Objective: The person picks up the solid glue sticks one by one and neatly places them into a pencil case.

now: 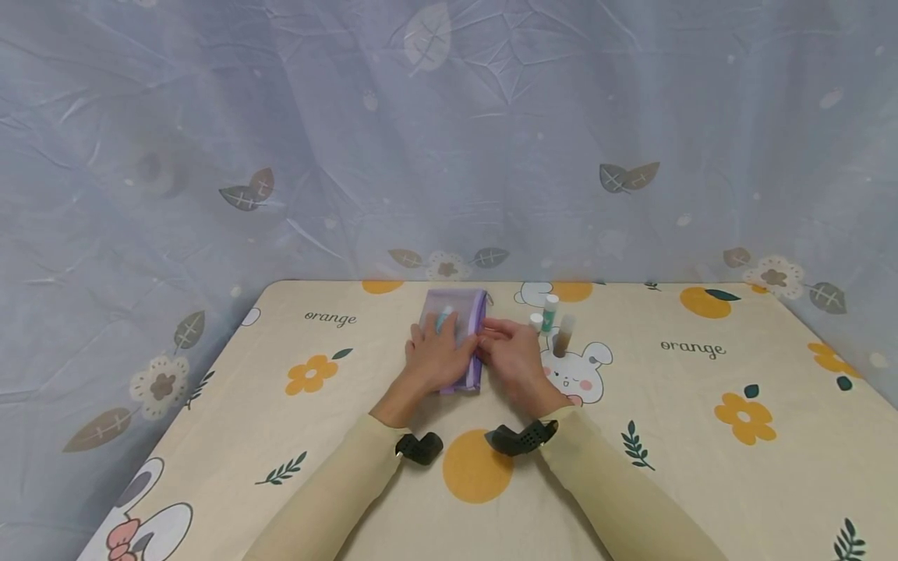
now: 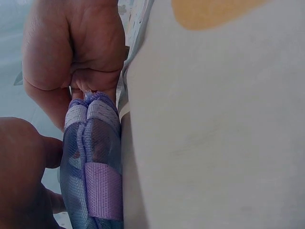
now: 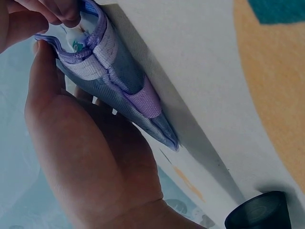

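Observation:
A purple mesh zip pouch [image 1: 456, 300] lies near the far edge of the table, its opening facing right. My left hand [image 1: 435, 356] rests over it from above, fingers spread across the mesh and thumb at the rim of the mouth. My right hand [image 1: 515, 357] is at that open side, curled fingers gripping the pouch's edge. Between the parted rims, in the right wrist view, shows a small bottle [image 3: 75, 39] with a white top and green print. Through the mesh, another pale blue item [image 1: 444, 317] appears beside the left fingers, which partly hide it.
Just right of the right hand stand a white-capped bottle with a green label [image 1: 549, 315], a brown tube with a clear top [image 1: 563, 339] and a white-capped bottle [image 1: 536, 320], partly hidden. A patterned cloth [image 1: 337, 467] covers the table; a curtain [image 1: 449, 156] hangs behind.

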{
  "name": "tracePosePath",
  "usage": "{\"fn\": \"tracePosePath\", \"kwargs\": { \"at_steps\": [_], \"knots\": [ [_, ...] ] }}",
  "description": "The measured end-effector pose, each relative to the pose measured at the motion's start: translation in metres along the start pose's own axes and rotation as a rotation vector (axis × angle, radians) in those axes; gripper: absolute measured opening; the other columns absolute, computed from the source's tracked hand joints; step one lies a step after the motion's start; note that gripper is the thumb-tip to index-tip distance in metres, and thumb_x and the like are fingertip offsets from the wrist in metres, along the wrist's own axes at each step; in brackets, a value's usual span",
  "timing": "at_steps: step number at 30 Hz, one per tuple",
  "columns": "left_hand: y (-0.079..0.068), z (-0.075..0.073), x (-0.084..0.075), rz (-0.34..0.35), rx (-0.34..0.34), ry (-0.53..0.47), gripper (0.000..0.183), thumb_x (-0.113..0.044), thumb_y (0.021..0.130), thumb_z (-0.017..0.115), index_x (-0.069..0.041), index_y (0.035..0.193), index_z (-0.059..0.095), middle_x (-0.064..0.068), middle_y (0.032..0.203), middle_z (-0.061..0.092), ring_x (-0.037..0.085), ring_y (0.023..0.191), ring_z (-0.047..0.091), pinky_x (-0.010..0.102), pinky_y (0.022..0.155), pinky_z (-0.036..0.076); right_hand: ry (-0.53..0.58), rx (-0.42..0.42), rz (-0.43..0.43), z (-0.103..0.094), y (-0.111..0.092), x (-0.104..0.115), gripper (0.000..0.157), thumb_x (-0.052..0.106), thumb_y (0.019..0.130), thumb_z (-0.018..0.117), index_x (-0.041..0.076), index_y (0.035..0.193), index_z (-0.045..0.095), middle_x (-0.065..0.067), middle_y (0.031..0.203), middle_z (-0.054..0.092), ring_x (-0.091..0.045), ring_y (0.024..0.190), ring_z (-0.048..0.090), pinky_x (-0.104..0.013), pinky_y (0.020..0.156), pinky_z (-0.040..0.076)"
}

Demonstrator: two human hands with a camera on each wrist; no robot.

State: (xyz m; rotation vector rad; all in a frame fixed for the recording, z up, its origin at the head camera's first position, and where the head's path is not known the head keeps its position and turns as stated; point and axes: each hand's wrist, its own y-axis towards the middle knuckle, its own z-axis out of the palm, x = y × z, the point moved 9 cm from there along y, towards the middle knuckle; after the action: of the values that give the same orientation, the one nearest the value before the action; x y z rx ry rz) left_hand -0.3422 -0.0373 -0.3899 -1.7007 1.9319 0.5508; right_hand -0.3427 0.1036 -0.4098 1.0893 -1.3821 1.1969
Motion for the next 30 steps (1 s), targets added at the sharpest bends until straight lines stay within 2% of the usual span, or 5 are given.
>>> {"fn": "tracePosePath", "kwargs": {
  "at_steps": [4, 8, 19, 25, 30],
  "knots": [
    [-0.001, 0.000, 0.000, -0.003, 0.005, 0.004, 0.071, -0.050, 0.109, 0.045, -0.013, 0.168, 0.032, 0.025, 0.175, 0.018, 0.055, 0.162, 0.010, 0.070, 0.127, 0.016, -0.024, -0.012, -0.018, 0.000, -0.002, 0.004, 0.043, -0.003, 0.101, 0.064, 0.003, 0.143, 0.064, -0.019, 0.136, 0.073, -0.031, 0.128, 0.071, -0.037, 0.105, 0.057],
    [0.001, 0.001, 0.001, -0.003, 0.001, 0.017, 0.071, -0.051, 0.109, 0.044, -0.014, 0.168, 0.032, 0.025, 0.175, 0.018, 0.054, 0.161, 0.012, 0.069, 0.127, 0.018, -0.082, -0.027, -0.038, -0.001, -0.004, 0.010, 0.042, 0.000, 0.102, 0.064, 0.006, 0.143, 0.065, -0.017, 0.137, 0.073, -0.030, 0.130, 0.070, -0.039, 0.108, 0.056],
    [-0.001, -0.001, 0.000, 0.009, -0.008, 0.018, 0.071, -0.051, 0.108, 0.045, -0.012, 0.167, 0.033, 0.025, 0.174, 0.021, 0.055, 0.159, 0.016, 0.070, 0.124, 0.020, -0.213, -0.081, -0.206, -0.002, -0.009, 0.028, 0.040, 0.010, 0.102, 0.068, 0.010, 0.141, 0.067, -0.012, 0.139, 0.072, -0.029, 0.129, 0.070, -0.042, 0.108, 0.056],
    [-0.001, 0.000, 0.000, 0.013, -0.006, 0.015, 0.070, -0.047, 0.109, 0.044, -0.010, 0.167, 0.032, 0.026, 0.174, 0.019, 0.056, 0.160, 0.013, 0.071, 0.125, 0.019, -0.264, -0.094, -0.267, -0.001, -0.015, 0.036, 0.040, 0.011, 0.102, 0.069, 0.009, 0.142, 0.067, -0.012, 0.141, 0.070, -0.029, 0.130, 0.069, -0.042, 0.107, 0.057],
    [0.000, 0.000, -0.001, 0.019, -0.010, 0.012, 0.070, -0.047, 0.108, 0.045, -0.010, 0.167, 0.033, 0.026, 0.174, 0.020, 0.055, 0.158, 0.018, 0.070, 0.123, 0.022, -0.277, -0.096, -0.301, 0.000, -0.017, 0.042, 0.041, 0.014, 0.103, 0.069, 0.010, 0.144, 0.065, -0.011, 0.144, 0.069, -0.030, 0.134, 0.066, -0.043, 0.110, 0.054]
  ]
}}
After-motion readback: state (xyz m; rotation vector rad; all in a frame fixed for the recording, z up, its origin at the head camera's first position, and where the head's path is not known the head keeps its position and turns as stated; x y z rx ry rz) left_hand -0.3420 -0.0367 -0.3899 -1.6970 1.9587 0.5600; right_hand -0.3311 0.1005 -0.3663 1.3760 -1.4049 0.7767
